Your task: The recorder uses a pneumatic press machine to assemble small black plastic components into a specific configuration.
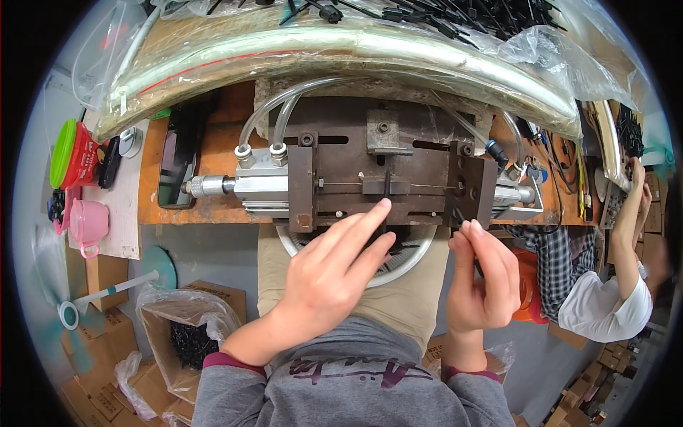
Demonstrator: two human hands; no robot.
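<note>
My left hand (324, 274) reaches over the front of a brown metal fixture (348, 160), fingers stretched out. Its index fingertip touches a slim black plastic piece (388, 186) lying across the small block at the fixture's middle. Thumb and fingers of my right hand (487, 281) are pinched together by the fixture's front right corner. From that pinch a thin black plastic piece (457, 212) sticks up; its lower end is hidden by the fingers. Silvery air cylinders (263, 192) flank the fixture, with clear hoses running from the left one.
Many black plastic parts (491, 16) lie heaped on plastic film behind the fixture. A white-rimmed basin (420, 267) sits at my lap. Left are a phone (178, 164), a pink cup (89, 220) and a lined box (153, 313) of black parts. Another person (605, 306) works at right.
</note>
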